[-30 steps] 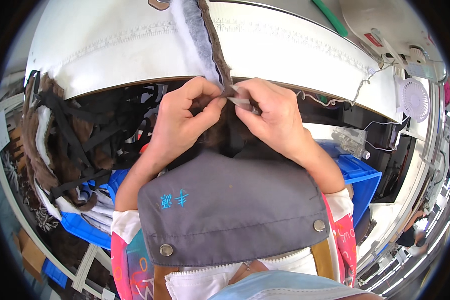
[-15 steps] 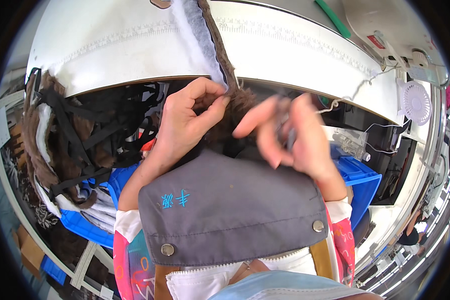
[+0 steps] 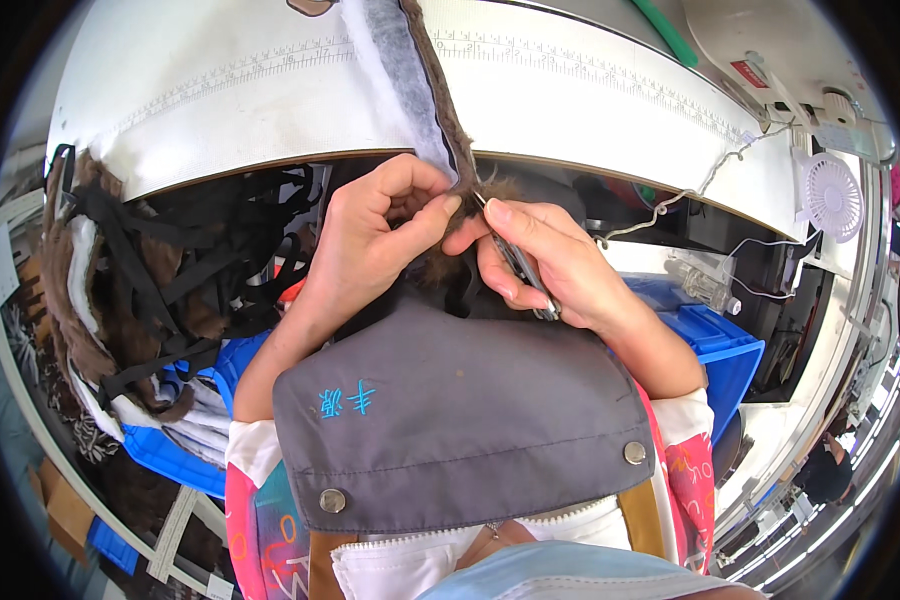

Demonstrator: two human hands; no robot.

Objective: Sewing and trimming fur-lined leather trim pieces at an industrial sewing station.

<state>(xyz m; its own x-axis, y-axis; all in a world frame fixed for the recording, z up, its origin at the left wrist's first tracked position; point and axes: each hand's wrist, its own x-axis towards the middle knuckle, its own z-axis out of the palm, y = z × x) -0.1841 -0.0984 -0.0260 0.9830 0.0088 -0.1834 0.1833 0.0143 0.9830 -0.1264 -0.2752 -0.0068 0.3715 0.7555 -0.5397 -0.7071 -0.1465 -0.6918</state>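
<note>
We see the left hand [image 3: 382, 222] with its thumb and forefinger pinched together on the near end of a fur strip [image 3: 444, 105]; its other fingers are curled in. The right hand [image 3: 560, 255] is closed around a slim metal tool [image 3: 517, 262], whose point meets the strip just beside the left fingertips; we cannot tell whether it is tweezers or snips. From the hands, the strip runs away from us over the edge of the white surface [image 3: 590, 105], brown fur on its right and white fluffy backing on its left. A ruler scale [image 3: 270, 75] crosses that surface. Below the hands, a grey apron [image 3: 460, 410] covers the person's chest. To the left, we find black straps [image 3: 155, 245] tangled with brown fur pieces [image 3: 62, 275] over a blue bin [image 3: 165, 462]. To the right are another blue bin [image 3: 727, 345], a pale cord [image 3: 660, 210] and a white fan [image 3: 832, 200].
</note>
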